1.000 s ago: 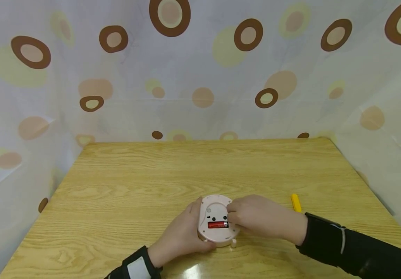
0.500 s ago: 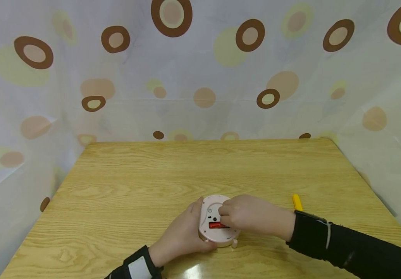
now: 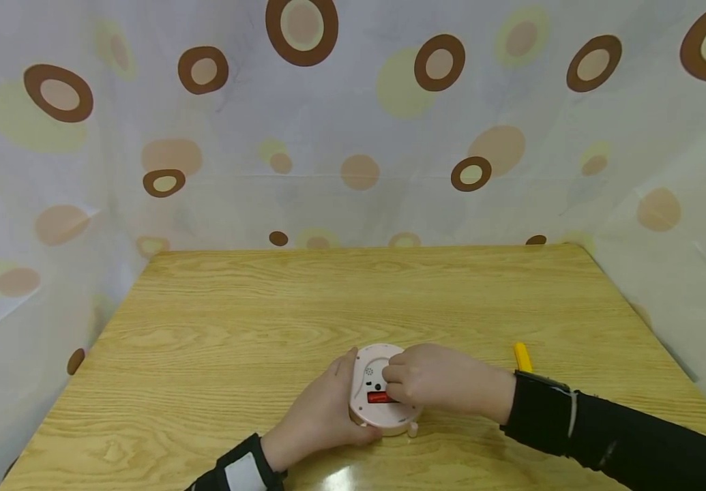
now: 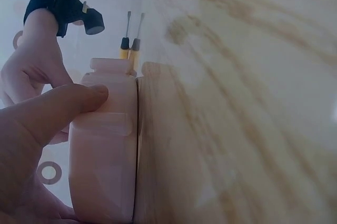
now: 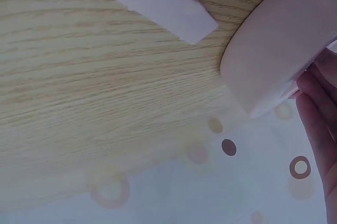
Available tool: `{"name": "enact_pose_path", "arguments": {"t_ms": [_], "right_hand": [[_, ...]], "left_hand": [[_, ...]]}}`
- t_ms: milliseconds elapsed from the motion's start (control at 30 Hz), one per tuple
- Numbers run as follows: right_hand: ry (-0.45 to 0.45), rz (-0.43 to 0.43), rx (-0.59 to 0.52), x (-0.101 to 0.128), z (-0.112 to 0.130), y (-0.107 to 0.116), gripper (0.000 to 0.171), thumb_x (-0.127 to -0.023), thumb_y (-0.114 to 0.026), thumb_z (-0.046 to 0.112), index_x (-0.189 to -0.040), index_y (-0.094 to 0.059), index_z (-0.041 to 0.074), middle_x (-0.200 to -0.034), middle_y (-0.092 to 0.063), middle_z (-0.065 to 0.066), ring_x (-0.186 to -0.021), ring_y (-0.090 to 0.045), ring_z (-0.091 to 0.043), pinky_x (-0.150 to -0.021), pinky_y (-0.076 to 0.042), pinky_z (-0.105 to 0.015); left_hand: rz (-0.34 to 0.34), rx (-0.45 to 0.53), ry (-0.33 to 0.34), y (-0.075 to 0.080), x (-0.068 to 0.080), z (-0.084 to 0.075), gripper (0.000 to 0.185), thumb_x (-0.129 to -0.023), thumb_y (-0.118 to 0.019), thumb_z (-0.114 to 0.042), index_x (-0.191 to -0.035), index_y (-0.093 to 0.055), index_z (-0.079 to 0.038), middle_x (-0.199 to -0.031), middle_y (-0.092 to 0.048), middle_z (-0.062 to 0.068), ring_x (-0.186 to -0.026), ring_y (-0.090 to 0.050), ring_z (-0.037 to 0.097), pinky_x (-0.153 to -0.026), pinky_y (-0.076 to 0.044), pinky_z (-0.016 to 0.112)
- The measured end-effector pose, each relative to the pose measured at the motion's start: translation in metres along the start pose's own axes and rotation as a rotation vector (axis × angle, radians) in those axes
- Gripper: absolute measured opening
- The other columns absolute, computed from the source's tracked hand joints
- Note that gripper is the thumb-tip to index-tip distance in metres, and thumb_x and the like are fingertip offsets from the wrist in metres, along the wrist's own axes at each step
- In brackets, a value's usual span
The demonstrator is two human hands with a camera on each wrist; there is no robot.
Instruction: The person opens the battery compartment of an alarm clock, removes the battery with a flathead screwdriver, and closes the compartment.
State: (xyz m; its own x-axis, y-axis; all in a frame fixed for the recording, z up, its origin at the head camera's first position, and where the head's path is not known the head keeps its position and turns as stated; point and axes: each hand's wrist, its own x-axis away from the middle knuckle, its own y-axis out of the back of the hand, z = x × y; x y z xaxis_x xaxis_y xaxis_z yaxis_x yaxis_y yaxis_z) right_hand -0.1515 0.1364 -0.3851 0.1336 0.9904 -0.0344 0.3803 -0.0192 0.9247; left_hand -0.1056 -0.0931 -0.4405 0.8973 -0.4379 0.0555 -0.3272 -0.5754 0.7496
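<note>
A round pink clock point(image 3: 374, 372) lies face down on the wooden table point(image 3: 328, 293), near its front edge. My left hand point(image 3: 327, 404) grips the clock's left side, and the thumb point(image 4: 63, 111) lies along the rim. My right hand point(image 3: 397, 383) reaches in from the right. Its curled fingers sit on a red battery point(image 3: 376, 397) in the back compartment and hide most of it. The left wrist view shows the clock's side wall point(image 4: 105, 150) standing on the table. The right wrist view shows the clock's edge point(image 5: 279, 50) from below.
A yellow battery-like cylinder point(image 3: 521, 356) lies on the table to the right of my right wrist. A small white flat cover piece point(image 5: 166, 6) lies on the wood beside the clock. Spotted curtains point(image 3: 353, 136) close the table in on three sides.
My right hand has slid left across the back of the clock, and its fingers now cover most of the red battery. The left hand and the clock have stayed put.
</note>
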Motion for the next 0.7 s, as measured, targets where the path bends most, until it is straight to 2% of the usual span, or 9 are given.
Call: {"name": "enact_pose_path", "arguments": {"t_ms": [333,700], "right_hand": [[0.026,-0.030,0.050,0.0004,-0.0011,-0.0048,0.018,-0.084,-0.084,0.034,-0.092,-0.074,0.022,-0.085,-0.062,0.012,-0.076,-0.055,-0.002,-0.074,-0.051,-0.014],[0.071,-0.048,0.104,0.0021,-0.0040,-0.0039,0.017,-0.086,-0.084,0.033,-0.097,-0.075,0.023,-0.089,-0.065,0.012,-0.080,-0.058,-0.001,-0.078,-0.054,-0.014]], "left_hand": [[-0.004,-0.012,0.013,0.0011,0.0012,-0.0029,0.126,-0.072,-0.096,-0.041,-0.163,-0.025,0.009,-0.158,-0.048,0.027,-0.138,-0.058,0.033,-0.114,-0.053,0.047],[-0.001,-0.013,0.018,0.0028,0.0004,-0.0030,0.126,-0.072,-0.096,-0.042,-0.163,-0.026,0.009,-0.158,-0.049,0.026,-0.138,-0.059,0.033,-0.113,-0.053,0.046]]}}
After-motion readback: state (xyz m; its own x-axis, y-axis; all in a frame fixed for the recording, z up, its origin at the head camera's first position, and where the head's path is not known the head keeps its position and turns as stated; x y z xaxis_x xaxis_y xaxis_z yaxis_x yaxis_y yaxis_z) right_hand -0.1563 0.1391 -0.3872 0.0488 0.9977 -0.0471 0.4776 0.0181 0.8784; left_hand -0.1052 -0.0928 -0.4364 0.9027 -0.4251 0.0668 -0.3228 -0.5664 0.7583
